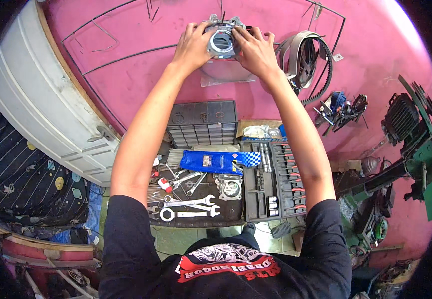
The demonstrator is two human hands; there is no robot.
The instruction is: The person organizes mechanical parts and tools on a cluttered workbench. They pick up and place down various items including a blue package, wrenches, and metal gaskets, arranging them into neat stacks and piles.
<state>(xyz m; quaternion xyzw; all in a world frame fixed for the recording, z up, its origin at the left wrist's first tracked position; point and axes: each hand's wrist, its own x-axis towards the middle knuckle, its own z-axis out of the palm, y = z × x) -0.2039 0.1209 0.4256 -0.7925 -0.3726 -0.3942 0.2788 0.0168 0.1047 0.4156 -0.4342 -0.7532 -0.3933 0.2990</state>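
Both my arms reach up toward the pink wall. Between my hands is a grey metal engine part with a round opening (210, 49), its bright ring facing me. My left hand (192, 47) grips its left side, fingers curled over the upper edge. On the right side, my right hand (256, 50) has its thumb and fingers closed on the same part. A thin dark pin (223, 16) sticks up just above it. Below my hands, a clear plastic bag (223, 81) lies against the wall. Whether the part rests on the pin cannot be made out.
Below stands a bench with wrenches (188, 214), a blue packet (211, 162), a gasket (231, 188) and a tool tray (260, 199). Behind it is a small-drawer cabinet (203, 124). Belts (305, 65) hang on the right; a white door (51, 94) stands left.
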